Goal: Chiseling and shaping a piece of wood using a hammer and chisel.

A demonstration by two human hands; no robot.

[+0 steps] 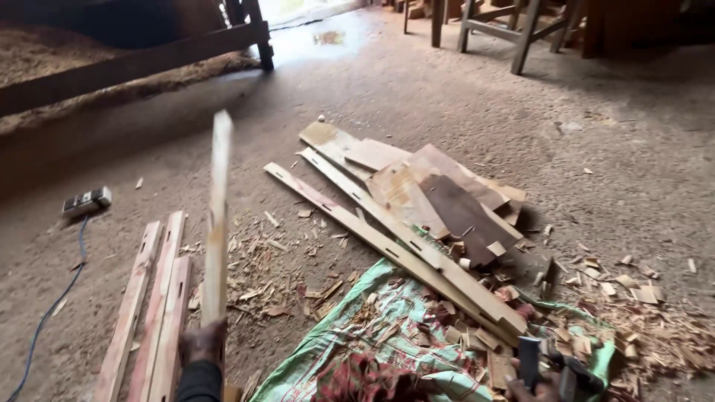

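Head cam looks down at our left hand (pixel 201 344), fingers wrapped tight around a long pale wood slat (pixel 217 223) held upright and blurred. Our right hand (pixel 538 383) is closed on a dark-handled tool (pixel 529 361), down at the edge of the green sack (pixel 387 335). Judging by the mess, we're partway: three slats (pixel 153 313) lie neatly side by side left of the sack, while slotted strips (pixel 395 249) and flat offcuts (pixel 447 197) sit piled just beyond it, chips (pixel 640 327) scattered to its right. Further left of the sack, a power strip (pixel 86 201) with a blue cable (pixel 52 305) sits on the dusty concrete floor (pixel 417 97). Way past it, a sawdust heap (pixel 45 56) and wooden stool legs (pixel 514 33).
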